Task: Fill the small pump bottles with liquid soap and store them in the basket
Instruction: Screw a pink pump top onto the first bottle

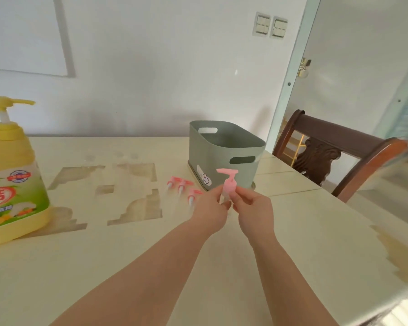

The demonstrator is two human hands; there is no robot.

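Gripping a small clear pump bottle with a pink plastic pump top (229,184) upright in both hands, off the cream desk (151,255). Wrapping the clear body with the left hand (210,209), so mostly hiding it under curled fingers (216,191). Pinching the pink collar from the other side with the right hand (254,211), leaving the pink nozzle clear above the fingertips. Holding it just in front of a grey-green plastic basket with handle slots (222,156), not inside it.

Lying on the desk just left of the hands: three more pink pump tops (183,184), blurred. Standing at the far left: a large yellow pump bottle of liquid soap (10,180). Showing worn brownish patches across the desk top. Behind, a white wall with two switches (270,27); to the right, a dark wooden chair (327,149).
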